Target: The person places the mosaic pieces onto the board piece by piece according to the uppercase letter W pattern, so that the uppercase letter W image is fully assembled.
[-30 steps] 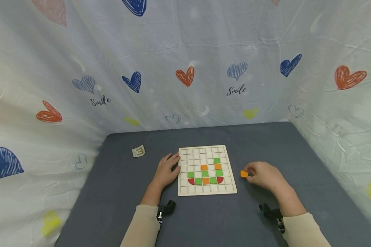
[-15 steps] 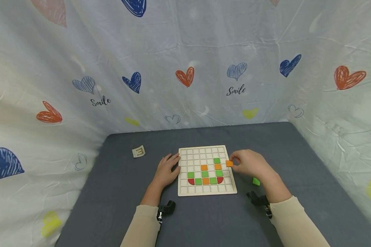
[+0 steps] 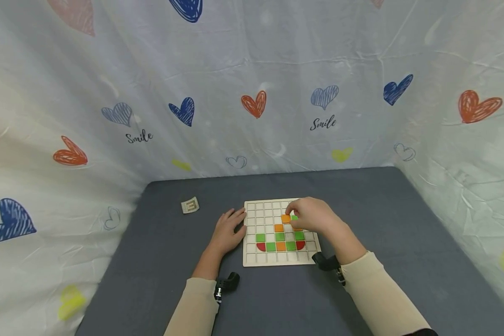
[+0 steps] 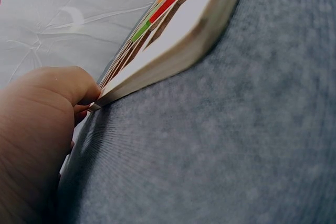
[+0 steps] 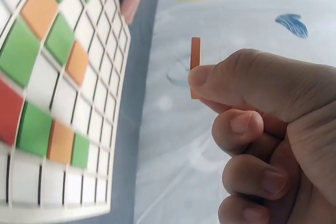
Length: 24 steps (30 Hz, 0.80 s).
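Note:
A pale gridded board (image 3: pixel 254 258) lies mid-table, with green, orange and red tiles seated in some of its squares. My left hand (image 3: pixel 227 232) rests at the board's left edge, its fingers fairly straight and spread; in the left wrist view the thumb (image 4: pixel 79 83) touches that edge. Over the upper right part of the board, my right hand (image 3: pixel 315 215) pinches an orange square tile (image 5: pixel 195 51) between thumb and forefinger. The right wrist view shows that tile edge-on, apart from the board. The hand covers some squares at the board's right side.
A small printed paper piece (image 3: pixel 190 205) lies on the dark grey tablecloth (image 3: pixel 168 261), left of the board. Behind the table hangs a white curtain (image 3: pixel 252 140) with printed hearts. Each wrist carries a black camera mount.
My right hand has carried the orange tile leftward from beside the board to above it. A green piece seen on the table half a second ago is now out of sight. The left hand stays put.

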Tool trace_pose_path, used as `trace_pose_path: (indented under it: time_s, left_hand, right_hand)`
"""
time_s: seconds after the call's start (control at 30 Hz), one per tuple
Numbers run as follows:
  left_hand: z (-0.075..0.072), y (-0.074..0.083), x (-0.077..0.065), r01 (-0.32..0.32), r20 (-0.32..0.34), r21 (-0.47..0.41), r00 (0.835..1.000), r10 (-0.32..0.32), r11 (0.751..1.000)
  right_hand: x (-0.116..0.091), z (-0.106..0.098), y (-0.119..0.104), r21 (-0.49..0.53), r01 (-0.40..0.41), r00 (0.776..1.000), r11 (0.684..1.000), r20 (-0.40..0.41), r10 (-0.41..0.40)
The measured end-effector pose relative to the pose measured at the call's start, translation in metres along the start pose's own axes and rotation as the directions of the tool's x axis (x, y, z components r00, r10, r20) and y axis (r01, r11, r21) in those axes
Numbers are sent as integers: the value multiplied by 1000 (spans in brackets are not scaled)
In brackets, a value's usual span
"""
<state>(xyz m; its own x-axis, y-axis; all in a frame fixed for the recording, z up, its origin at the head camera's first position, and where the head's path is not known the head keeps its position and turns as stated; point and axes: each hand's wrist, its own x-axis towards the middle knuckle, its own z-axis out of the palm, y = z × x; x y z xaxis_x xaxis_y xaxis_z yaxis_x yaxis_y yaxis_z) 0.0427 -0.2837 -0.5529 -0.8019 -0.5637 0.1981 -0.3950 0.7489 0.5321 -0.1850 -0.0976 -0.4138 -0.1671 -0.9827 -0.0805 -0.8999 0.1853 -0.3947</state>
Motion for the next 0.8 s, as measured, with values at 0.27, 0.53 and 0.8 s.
trace_pose_path:
  time_s: [0.27, 0.53, 0.8]
  left_hand:
    - [-2, 1, -1, 9, -4, 3, 1000, -9, 1000]
    - [-1, 1, 1, 18, 10, 21, 1000, -18, 1000]
    - [1, -2, 2, -3, -1, 31, 1000, 3, 1000]
  right_hand:
    - [26, 21, -16, 43, 59, 997, 997, 39, -61]
    - [49, 48, -21, 59, 64, 994, 996, 81, -68]
    - [60, 67, -20, 106, 24, 994, 994, 108, -36]
